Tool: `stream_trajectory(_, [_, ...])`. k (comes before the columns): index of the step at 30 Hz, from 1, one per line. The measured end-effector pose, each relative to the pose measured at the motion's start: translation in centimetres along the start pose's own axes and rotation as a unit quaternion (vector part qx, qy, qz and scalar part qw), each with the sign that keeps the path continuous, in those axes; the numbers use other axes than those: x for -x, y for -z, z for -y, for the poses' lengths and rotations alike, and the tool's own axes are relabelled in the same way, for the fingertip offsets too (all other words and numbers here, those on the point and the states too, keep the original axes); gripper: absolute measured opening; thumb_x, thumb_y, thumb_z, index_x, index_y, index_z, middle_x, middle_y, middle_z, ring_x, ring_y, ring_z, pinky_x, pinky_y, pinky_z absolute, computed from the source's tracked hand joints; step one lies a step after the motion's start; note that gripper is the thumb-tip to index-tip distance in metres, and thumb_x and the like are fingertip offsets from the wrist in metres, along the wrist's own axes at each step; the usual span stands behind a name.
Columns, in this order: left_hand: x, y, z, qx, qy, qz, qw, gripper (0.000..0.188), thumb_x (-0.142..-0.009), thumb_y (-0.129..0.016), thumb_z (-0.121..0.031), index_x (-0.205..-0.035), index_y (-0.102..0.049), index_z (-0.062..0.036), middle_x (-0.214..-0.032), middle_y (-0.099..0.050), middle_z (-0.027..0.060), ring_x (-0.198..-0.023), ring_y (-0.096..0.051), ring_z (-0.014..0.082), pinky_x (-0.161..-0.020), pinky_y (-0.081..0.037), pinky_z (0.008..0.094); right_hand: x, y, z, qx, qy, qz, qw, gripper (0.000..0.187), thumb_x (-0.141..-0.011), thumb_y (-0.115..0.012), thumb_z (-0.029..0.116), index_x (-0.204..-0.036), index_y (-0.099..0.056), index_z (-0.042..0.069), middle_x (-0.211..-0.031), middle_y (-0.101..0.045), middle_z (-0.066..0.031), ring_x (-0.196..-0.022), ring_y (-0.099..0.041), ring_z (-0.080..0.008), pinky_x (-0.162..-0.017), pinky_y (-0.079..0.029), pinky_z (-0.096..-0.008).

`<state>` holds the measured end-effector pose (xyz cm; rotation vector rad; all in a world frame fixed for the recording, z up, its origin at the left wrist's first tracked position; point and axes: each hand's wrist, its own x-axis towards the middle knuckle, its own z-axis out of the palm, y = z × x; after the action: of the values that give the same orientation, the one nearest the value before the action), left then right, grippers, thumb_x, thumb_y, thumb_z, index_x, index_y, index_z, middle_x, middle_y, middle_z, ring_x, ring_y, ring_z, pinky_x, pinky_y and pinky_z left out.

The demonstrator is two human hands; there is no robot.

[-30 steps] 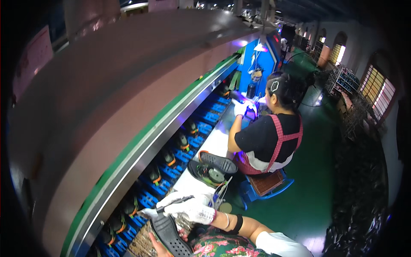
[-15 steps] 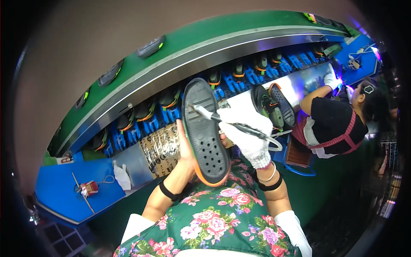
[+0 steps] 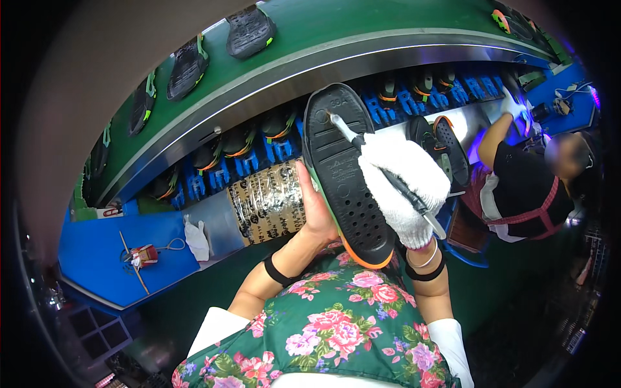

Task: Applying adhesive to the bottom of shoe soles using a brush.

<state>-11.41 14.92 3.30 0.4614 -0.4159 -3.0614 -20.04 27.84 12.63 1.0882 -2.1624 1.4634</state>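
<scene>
A black shoe sole is tilted up before me, its ribbed and perforated face toward me and an orange rim at one end. My bare left hand grips it from its left edge and behind, so some fingers are hidden. In a white knit glove, my right hand is closed round a slim brush with a dark handle. The brush's pale tip meets the sole near its upper end.
Blue racks hold several dark shoes behind the sole. More soles lie on a green belt. A tape-wrapped cardboard piece covers part of the metal ledge. A co-worker works at right, near a loose sole.
The sole and both hands now appear further right in the picture. My brush tip has moved up the sole toward its far end. The belt's soles show larger and more fully.
</scene>
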Motion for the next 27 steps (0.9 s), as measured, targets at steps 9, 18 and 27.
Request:
stream_trajectory(9, [0.4,-0.2,2.5,-0.202,-0.084,-0.038,0.975,0.103,-0.092,-0.019,-0.088,-0.155,-0.039,-0.0098,-0.149,-0.052,0.0085,-0.135,-0.052,0.0258,-0.115,-0.04,0.0411,1.3,-1.0,0.0,0.043,0.071,-0.012,0.996,0.026,-0.077,-0.078,0.0,-0.103,-0.077,0.002,-0.105,-0.076,-0.0141,-0.095,-0.074,-0.0277,-0.084,-0.059,-0.037])
stream_trajectory(18, [0.6,0.8,2.6,-0.135,-0.022,-0.06,0.989,0.112,-0.084,-0.018,-0.095,-0.151,-0.046,-0.0099,-0.144,-0.057,0.0112,-0.129,-0.057,0.0283,-0.113,-0.043,0.0456,2.8,-2.1,-1.8,-0.131,0.098,-0.073,0.984,0.033,-0.076,-0.077,0.005,-0.109,-0.078,0.003,-0.112,-0.075,-0.0175,-0.099,-0.072,-0.0339,-0.087,-0.057,-0.041])
stream_trajectory(27, [0.0,8.5,2.9,-0.036,0.073,0.022,0.996,0.112,-0.083,-0.018,-0.096,-0.151,-0.043,-0.0105,-0.146,-0.054,0.013,-0.13,-0.057,0.0306,-0.113,-0.043,0.0479,3.4,-0.7,1.0,-0.155,0.045,0.062,0.985,0.039,-0.076,-0.075,0.003,-0.115,-0.075,0.003,-0.112,-0.075,-0.0149,-0.099,-0.073,-0.0318,-0.085,-0.058,-0.0402])
